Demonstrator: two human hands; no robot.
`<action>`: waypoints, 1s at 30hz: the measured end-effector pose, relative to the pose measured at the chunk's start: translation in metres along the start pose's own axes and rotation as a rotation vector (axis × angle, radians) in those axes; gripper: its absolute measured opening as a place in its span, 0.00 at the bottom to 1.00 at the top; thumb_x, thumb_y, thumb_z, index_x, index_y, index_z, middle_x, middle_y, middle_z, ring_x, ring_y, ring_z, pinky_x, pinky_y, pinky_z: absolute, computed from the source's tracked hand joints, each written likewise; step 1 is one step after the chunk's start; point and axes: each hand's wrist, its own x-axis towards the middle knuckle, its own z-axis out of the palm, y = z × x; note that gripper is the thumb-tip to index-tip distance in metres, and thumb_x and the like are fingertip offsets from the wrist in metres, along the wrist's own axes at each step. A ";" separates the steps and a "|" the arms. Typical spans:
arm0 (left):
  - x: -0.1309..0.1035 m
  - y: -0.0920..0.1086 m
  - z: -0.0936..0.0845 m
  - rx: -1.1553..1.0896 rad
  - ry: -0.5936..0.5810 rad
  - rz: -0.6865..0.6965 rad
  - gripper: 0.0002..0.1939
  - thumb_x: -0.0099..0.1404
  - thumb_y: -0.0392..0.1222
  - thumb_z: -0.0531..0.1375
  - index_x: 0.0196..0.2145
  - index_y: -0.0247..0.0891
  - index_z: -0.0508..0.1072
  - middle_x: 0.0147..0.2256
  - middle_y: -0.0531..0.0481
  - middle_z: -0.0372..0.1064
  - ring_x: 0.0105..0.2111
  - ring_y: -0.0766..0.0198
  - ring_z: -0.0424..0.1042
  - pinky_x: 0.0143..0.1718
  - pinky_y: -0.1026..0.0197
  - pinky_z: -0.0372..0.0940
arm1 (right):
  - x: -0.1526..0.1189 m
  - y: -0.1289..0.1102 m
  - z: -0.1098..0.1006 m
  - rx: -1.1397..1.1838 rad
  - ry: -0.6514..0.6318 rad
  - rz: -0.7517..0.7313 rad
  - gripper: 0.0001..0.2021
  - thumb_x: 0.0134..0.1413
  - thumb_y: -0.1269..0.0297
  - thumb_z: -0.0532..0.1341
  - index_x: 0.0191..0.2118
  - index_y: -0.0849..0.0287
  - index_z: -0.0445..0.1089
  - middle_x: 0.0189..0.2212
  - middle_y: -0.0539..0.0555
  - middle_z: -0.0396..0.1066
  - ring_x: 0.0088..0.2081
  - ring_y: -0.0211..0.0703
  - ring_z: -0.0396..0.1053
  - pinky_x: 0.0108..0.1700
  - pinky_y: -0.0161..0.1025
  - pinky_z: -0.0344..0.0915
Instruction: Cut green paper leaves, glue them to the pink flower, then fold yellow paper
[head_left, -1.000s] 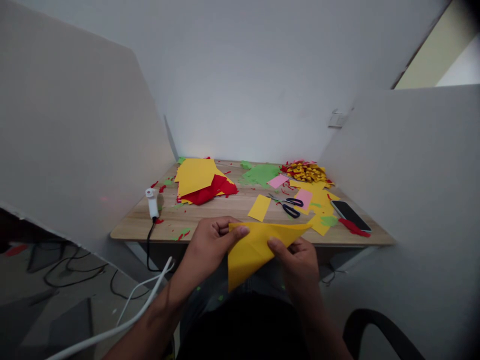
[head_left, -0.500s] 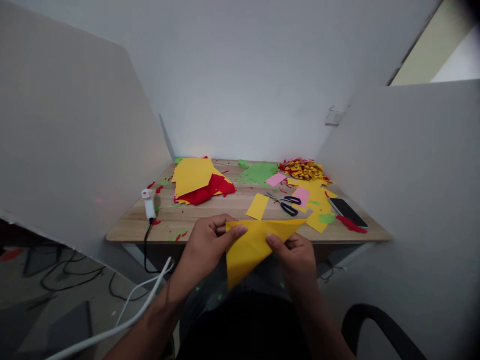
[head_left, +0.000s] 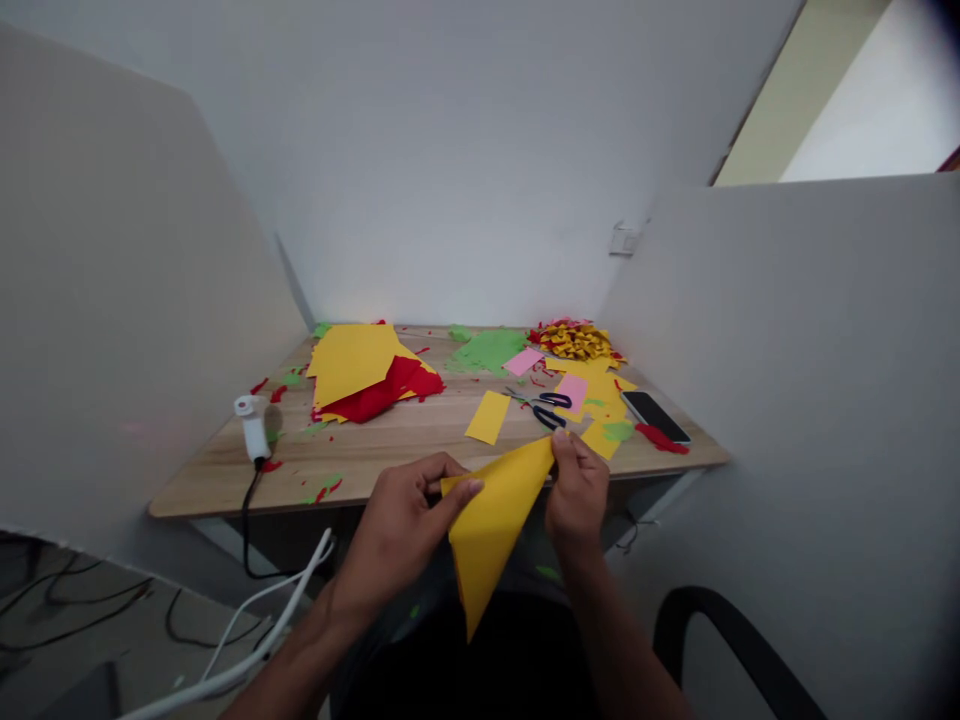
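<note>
- While no readable writing or brand shows on anything, a white handheld device (head_left: 251, 427) with a black cord stands near the left edge of the wooden table (head_left: 420, 445).
- Further right, toward the back left corner, a stack of yellow and red paper sheets (head_left: 364, 370) lies flat, with red and green scraps scattered about it.
- Left hand (head_left: 401, 525) is closed on the yellow folded paper (head_left: 491, 520), thumb pressed on its left corner, in front of the table's near edge and over the lap.
- That paper is a long triangle, its tip pointing down.
- Right hand (head_left: 577, 490) pinches the paper's upper right corner between thumb and fingers.
- Behind the hands, a small yellow rectangle (head_left: 487, 417) lies mid-table, with scissors (head_left: 544, 405) just to its right.
- Green paper (head_left: 487, 350) and a pile of folded yellow-red pieces (head_left: 574, 340) sit along the back edge.
- A dark phone (head_left: 655, 415) lies near the right edge.
- White partitions (head_left: 787, 380) close in both sides; a black chair arm (head_left: 720, 630) shows at lower right.
</note>
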 end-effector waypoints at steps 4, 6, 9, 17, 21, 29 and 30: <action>0.001 0.001 -0.003 -0.013 0.014 -0.027 0.16 0.62 0.52 0.64 0.27 0.36 0.75 0.22 0.53 0.69 0.22 0.69 0.63 0.22 0.68 0.54 | 0.019 -0.008 -0.011 0.045 0.119 0.005 0.17 0.50 0.50 0.68 0.25 0.59 0.69 0.17 0.43 0.61 0.19 0.32 0.57 0.22 0.31 0.56; 0.002 0.002 -0.006 -0.031 0.031 -0.037 0.17 0.61 0.54 0.64 0.27 0.36 0.75 0.22 0.53 0.69 0.22 0.69 0.62 0.21 0.68 0.53 | 0.023 -0.011 -0.018 0.101 0.140 0.016 0.17 0.49 0.50 0.68 0.25 0.59 0.69 0.17 0.43 0.62 0.19 0.32 0.59 0.22 0.31 0.57; 0.003 0.003 -0.008 -0.040 0.047 -0.051 0.18 0.60 0.55 0.65 0.28 0.35 0.74 0.23 0.52 0.68 0.22 0.69 0.62 0.22 0.68 0.54 | 0.016 -0.011 -0.023 0.132 0.020 0.024 0.18 0.54 0.47 0.65 0.28 0.59 0.72 0.19 0.46 0.65 0.20 0.33 0.61 0.22 0.32 0.60; 0.003 -0.001 -0.011 -0.046 -0.003 -0.072 0.20 0.60 0.58 0.64 0.29 0.35 0.74 0.23 0.53 0.66 0.24 0.69 0.60 0.24 0.67 0.54 | -0.017 -0.026 -0.011 -0.005 -0.222 0.070 0.16 0.52 0.50 0.69 0.28 0.59 0.74 0.20 0.48 0.68 0.22 0.36 0.63 0.23 0.33 0.62; 0.004 -0.003 -0.012 -0.080 -0.037 -0.091 0.20 0.61 0.58 0.64 0.29 0.36 0.74 0.23 0.53 0.66 0.23 0.69 0.59 0.23 0.66 0.53 | -0.018 -0.031 -0.011 -0.002 -0.202 0.091 0.16 0.51 0.51 0.70 0.25 0.59 0.71 0.19 0.47 0.67 0.22 0.35 0.62 0.23 0.32 0.61; 0.004 0.000 -0.006 -0.117 -0.062 -0.082 0.17 0.60 0.55 0.64 0.30 0.35 0.75 0.24 0.52 0.69 0.23 0.69 0.62 0.23 0.67 0.55 | -0.014 -0.020 -0.012 0.013 -0.106 0.033 0.21 0.50 0.51 0.70 0.22 0.57 0.62 0.18 0.44 0.60 0.20 0.32 0.57 0.22 0.31 0.56; 0.004 0.001 -0.004 -0.111 -0.064 -0.079 0.17 0.60 0.55 0.64 0.30 0.35 0.75 0.24 0.52 0.69 0.23 0.69 0.63 0.24 0.67 0.56 | -0.013 -0.020 -0.012 0.009 -0.090 0.025 0.21 0.50 0.52 0.70 0.22 0.57 0.61 0.16 0.43 0.59 0.18 0.31 0.56 0.21 0.31 0.54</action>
